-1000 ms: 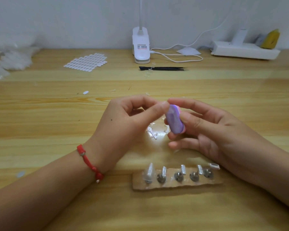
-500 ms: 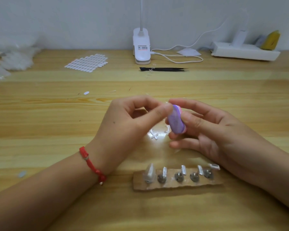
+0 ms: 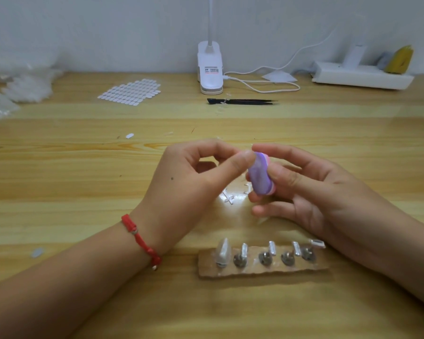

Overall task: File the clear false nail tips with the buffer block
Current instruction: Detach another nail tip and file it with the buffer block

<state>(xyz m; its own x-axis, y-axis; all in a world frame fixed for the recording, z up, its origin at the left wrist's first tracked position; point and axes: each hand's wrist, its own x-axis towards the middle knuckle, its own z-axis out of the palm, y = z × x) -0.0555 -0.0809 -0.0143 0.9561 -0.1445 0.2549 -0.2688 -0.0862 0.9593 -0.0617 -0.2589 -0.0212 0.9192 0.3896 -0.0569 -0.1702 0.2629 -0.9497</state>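
Nearest, a ragged cardboard strip [image 3: 262, 271] carried five small metal stands, with a clear pointed nail tip [image 3: 223, 252] on the leftmost. Beyond it the right hand [image 3: 311, 192] gripped the rounded purple buffer block [image 3: 261, 178]. The left hand [image 3: 194, 187] pinched thumb to forefinger against the block's top; what it held was hidden. On the glossy wood-grain table [image 3: 59, 167] behind lay black tweezers [image 3: 242, 102], a sheet of oval tabs [image 3: 130, 91] and a white lamp base [image 3: 210, 69] by the pale wall.

nail tip: too small to see in left hand [image 3: 196, 177] pinch | buffer block [image 3: 261, 177]: partly behind right hand [image 3: 311, 192] thumb | lamp [image 3: 209, 67]: top cut off
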